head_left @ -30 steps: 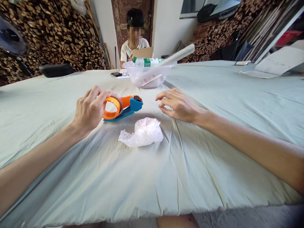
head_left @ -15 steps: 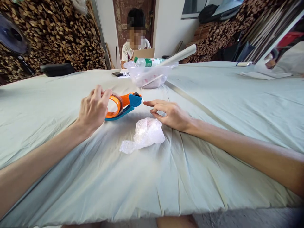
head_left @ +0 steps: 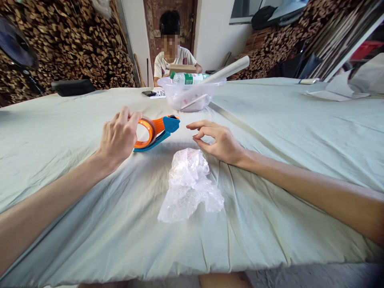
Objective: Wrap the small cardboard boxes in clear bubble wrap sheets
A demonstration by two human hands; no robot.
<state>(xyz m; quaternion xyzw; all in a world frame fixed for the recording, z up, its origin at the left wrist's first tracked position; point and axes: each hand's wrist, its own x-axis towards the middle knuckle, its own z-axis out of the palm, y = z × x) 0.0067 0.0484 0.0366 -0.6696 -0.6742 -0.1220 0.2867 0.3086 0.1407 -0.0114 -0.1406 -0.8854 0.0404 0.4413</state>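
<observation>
pale green cloth [head_left: 270, 132] bears orange-blue tape dispenser [head_left: 156, 132] in left hand [head_left: 118, 138] grip; right hand [head_left: 220, 140] loosely open

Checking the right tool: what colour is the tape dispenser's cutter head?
Blue, on the orange tape dispenser, in the head view.

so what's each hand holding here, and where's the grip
The left hand grips the tape dispenser by its orange roll end. The right hand holds nothing, with fingers curled above the bubble wrap.

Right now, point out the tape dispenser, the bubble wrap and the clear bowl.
tape dispenser [head_left: 168, 125], head view, on its blue front end.
bubble wrap [head_left: 189, 184], head view, on the middle of the crumpled sheet.
clear bowl [head_left: 177, 96], head view, on its near wall.
</observation>
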